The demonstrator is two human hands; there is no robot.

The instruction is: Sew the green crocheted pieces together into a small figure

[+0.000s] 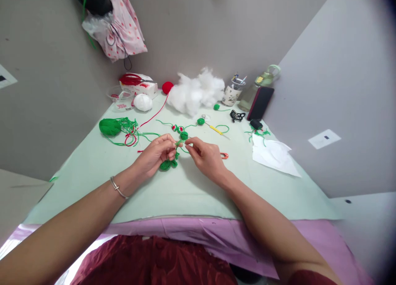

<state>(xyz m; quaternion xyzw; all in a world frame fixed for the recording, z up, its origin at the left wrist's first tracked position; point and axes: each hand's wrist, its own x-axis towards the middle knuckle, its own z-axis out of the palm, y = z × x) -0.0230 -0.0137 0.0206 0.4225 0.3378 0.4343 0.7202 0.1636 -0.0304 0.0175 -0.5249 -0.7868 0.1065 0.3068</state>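
My left hand [159, 151] pinches a green crocheted piece [177, 155] above the table, its fingers closed. Round green lobes [165, 165] of it hang below those fingers. Close by on the right, my right hand [206, 156] is closed in a pinch at the same piece; what lies between thumb and finger is too small to make out. A small green crocheted ball [184, 135] sits just beyond the fingertips. Behind it are small red, white and green pieces [177, 129] and another green ball [201, 121]. An orange-handled item [225, 156] is partly hidden by my right hand.
Green yarn [110, 127] with tangled red strands lies left. White stuffing [198, 91], a red yarn ball [167, 87], white yarn [142, 102] and red scissors [131, 79] stand at the back. Right are a yellow crochet hook [215, 130], phone [260, 103], bottle [249, 96] and white paper [274, 155].
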